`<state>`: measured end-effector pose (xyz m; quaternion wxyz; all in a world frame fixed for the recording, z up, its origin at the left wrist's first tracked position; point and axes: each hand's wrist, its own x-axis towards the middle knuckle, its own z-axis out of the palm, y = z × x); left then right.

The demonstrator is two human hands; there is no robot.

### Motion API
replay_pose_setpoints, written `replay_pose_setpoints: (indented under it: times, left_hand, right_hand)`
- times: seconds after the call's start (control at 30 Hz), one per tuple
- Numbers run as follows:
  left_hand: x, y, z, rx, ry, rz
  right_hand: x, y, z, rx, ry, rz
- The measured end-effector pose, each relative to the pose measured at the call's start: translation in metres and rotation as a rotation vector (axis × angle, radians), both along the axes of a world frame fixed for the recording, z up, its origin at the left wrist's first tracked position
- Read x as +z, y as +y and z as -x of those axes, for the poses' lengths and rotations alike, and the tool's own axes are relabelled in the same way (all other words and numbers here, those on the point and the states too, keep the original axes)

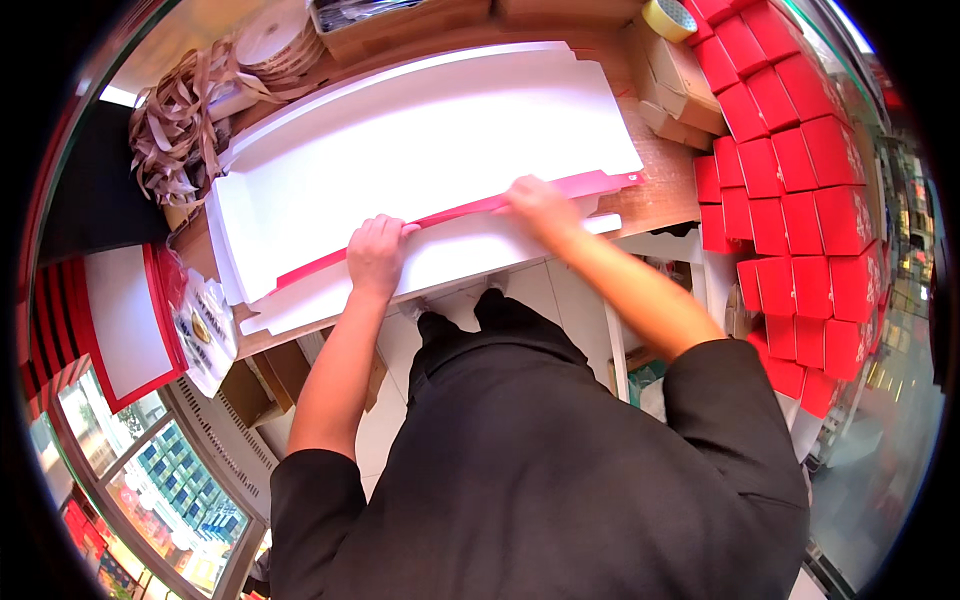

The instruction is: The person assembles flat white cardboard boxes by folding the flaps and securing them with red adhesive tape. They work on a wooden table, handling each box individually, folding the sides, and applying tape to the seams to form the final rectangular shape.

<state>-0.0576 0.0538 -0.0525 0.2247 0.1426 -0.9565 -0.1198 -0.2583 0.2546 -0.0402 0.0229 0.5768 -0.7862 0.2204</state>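
Observation:
A large white die-cut cardboard box blank (410, 130) lies across the wooden table, its inner side up. Along its near side a narrow red flap (455, 212) is folded over, with a white strip on the near side of it. Left of the middle, my left hand (376, 256) is closed on this folded edge, fingers curled over it. Further right, my right hand (541, 208) is closed on the same red flap, slightly smeared by motion. Both hands hide the parts of the flap beneath them.
Red boxes (780, 165) stand stacked at the right. Brown cartons (680, 85) carry a tape roll (668, 20) at the back right. A tangle of brown ribbon (175, 125) lies at the back left. Red-edged white panels (118, 315) stand at the left.

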Motion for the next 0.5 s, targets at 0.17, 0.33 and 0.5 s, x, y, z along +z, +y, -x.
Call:
replay_pose_setpoints:
  times: [0.17, 0.33, 0.5]
  left_hand:
    - [0.004, 0.01, 0.01, 0.068, -0.038, -0.001]
    - [0.01, 0.062, 0.065, -0.002, -0.01, -0.061]
    - [0.003, 0.06, 0.08, -0.022, 0.052, -0.015]
  right_hand:
    - [0.0, 0.031, 0.041, -0.127, 0.029, 0.021]
    - [-0.004, 0.033, 0.04, -0.114, 0.0, 0.053]
    - [0.001, 0.076, 0.086, -0.106, -0.071, -0.007]
